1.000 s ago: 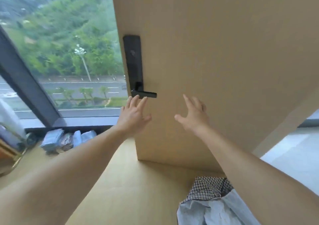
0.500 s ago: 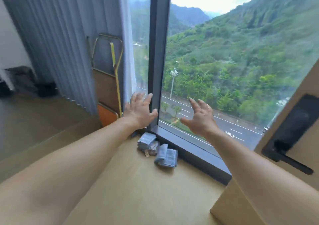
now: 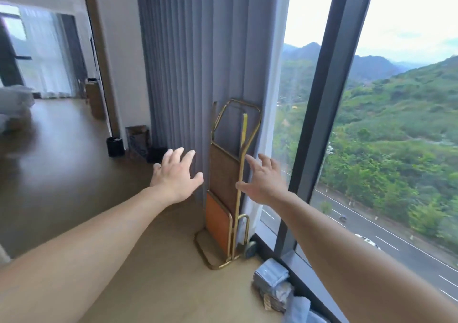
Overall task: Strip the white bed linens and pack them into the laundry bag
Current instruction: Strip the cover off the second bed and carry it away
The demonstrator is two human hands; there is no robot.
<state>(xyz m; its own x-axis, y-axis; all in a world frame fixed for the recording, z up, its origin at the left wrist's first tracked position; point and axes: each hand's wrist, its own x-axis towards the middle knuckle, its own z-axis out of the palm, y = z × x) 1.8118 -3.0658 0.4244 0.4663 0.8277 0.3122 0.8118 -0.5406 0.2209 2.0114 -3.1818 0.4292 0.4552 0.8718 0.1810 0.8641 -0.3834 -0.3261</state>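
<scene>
Both my arms stretch out in front of me with nothing in them. My left hand (image 3: 176, 174) has its fingers spread, in front of a grey curtain (image 3: 198, 62). My right hand (image 3: 264, 177) is also spread, in front of a folded brass luggage stand. A bed with white linens (image 3: 13, 99) shows blurred at the far left, in the room beyond a doorway. No laundry bag is in view.
A folded brass luggage stand (image 3: 228, 186) leans on the curtain beside a tall window (image 3: 371, 124). Folded blue-grey cloths (image 3: 272, 278) lie on the floor by the window base. A small black bin (image 3: 115, 146) and a box (image 3: 138, 139) stand near the doorway.
The view has swung left, from the wooden door with its black handle, past the window, to the curtain and doorway. Both hands stay spread and hold nothing.
</scene>
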